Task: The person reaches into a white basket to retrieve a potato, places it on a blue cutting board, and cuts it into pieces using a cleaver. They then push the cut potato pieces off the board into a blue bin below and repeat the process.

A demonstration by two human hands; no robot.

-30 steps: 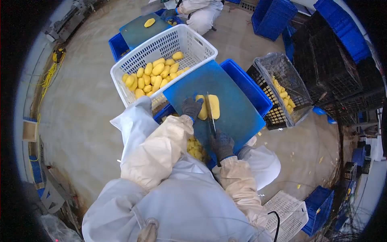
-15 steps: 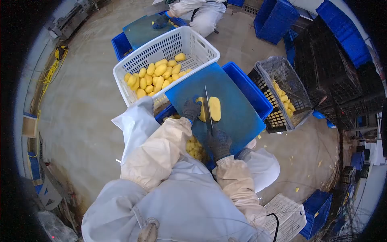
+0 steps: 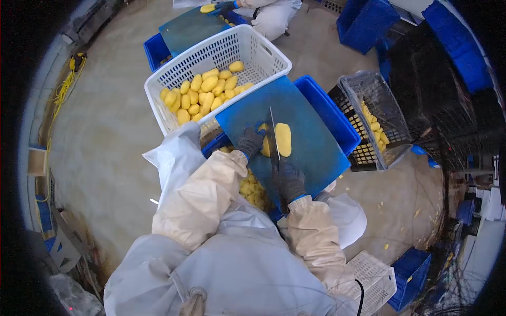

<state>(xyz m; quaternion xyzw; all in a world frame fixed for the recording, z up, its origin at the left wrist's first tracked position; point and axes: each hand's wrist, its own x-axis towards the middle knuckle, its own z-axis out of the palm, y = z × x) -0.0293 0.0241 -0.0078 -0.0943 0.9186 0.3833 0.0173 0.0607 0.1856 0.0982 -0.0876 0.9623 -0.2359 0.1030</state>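
Observation:
A peeled potato lies in two parts on the blue cutting board (image 3: pixel 311 158). The right part, a potato half (image 3: pixel 283 139), rests flat with its pale cut side up. Over the left potato piece (image 3: pixel 265 145) my gloved left hand (image 3: pixel 250 141) is closed, holding it from the left. My gloved right hand (image 3: pixel 289 179) is wrapped round the handle of a long knife (image 3: pixel 272 129). The blade stands between the two potato parts, close beside the left one. Whether its edge touches the board is hidden.
Beyond the board stands a white crate (image 3: pixel 153 95) with several peeled potatoes (image 3: pixel 208 84). Cut pieces (image 3: pixel 253 190) lie under the board. A blue bin (image 3: pixel 337 124) and a black lined crate (image 3: pixel 363 158) are on the right. A co-worker's gloved hand (image 3: pixel 227 6) holds a potato (image 3: pixel 207 8).
The view has shifted slightly. My hands, the knife and the potato parts keep nearly the same places. The co-worker's hand has moved away over their board and now has a potato in it.

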